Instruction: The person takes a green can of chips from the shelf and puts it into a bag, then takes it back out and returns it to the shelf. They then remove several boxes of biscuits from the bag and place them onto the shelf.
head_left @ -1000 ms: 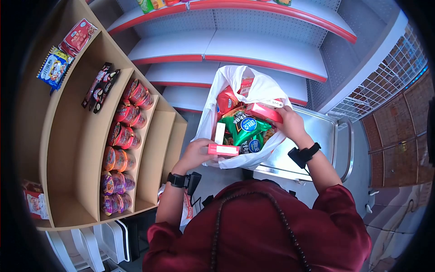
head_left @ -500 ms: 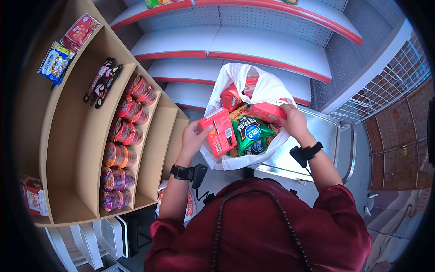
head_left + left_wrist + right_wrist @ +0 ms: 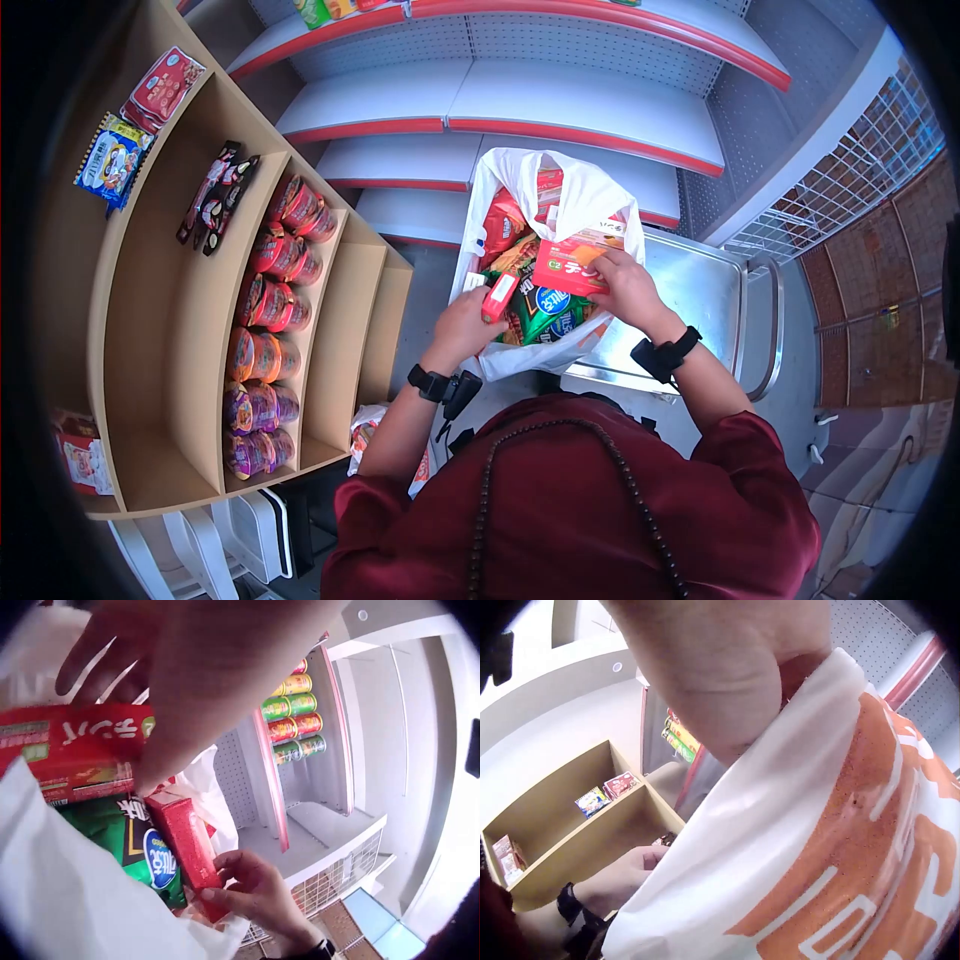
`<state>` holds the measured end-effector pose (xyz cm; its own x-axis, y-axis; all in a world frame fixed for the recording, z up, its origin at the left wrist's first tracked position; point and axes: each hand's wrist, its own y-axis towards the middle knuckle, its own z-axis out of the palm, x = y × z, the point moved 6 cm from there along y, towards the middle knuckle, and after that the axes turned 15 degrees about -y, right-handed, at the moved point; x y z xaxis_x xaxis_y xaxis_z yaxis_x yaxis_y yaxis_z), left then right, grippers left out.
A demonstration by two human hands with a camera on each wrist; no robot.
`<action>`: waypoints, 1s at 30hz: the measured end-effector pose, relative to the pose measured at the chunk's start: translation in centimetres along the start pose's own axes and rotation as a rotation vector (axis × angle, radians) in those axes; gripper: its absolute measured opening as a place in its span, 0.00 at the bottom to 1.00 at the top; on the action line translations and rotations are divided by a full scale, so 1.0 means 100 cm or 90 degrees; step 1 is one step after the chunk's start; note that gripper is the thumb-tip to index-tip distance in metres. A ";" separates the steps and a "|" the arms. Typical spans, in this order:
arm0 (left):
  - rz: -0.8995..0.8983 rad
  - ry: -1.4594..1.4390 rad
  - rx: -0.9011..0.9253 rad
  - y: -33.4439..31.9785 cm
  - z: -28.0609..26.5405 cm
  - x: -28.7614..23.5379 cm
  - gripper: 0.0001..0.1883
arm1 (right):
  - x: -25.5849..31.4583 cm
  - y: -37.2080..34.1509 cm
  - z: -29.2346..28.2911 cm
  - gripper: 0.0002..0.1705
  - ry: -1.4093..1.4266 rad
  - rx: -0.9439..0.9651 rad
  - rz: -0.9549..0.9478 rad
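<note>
Over an open white plastic bag, each hand has a red carton. The left hand grips one red snack box, its narrow end facing up in the head view; its broad printed side shows in the left wrist view. On the bag's right side, the right hand pinches another red snack box, thumb and fingers at its edge. Between and below them lies a green snack bag. The bag's wall hides the right fingers in the right wrist view.
The bag sits on a shiny metal cart. Left stands a wooden shelf with cup noodles and snack packets. White shelving with red edges is ahead, a wire grid panel to the right.
The left hand's box has turned from its broad face to its narrow end and moved slightly. The right hand's box has tilted, so its broad face now shows.
</note>
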<state>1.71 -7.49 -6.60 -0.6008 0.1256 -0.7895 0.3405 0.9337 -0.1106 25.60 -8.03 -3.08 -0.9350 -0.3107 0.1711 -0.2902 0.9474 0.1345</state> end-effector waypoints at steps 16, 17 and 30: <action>0.067 -0.576 -0.280 0.003 -0.078 0.011 0.17 | -0.008 0.014 -0.026 0.27 0.219 0.007 0.086; 0.061 -0.643 -0.298 0.003 -0.084 0.009 0.17 | -0.014 0.014 -0.024 0.26 0.315 -0.017 0.106; 0.144 -0.857 -0.285 0.027 -0.083 -0.028 0.16 | 0.023 0.024 -0.109 0.26 0.107 -0.475 -0.107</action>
<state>-1.70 -2.56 0.37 0.6488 0.1123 -0.7527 -0.0699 0.9937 0.0879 25.00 -7.26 8.27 -0.8304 -0.5086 0.2277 -0.1557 0.6041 0.7816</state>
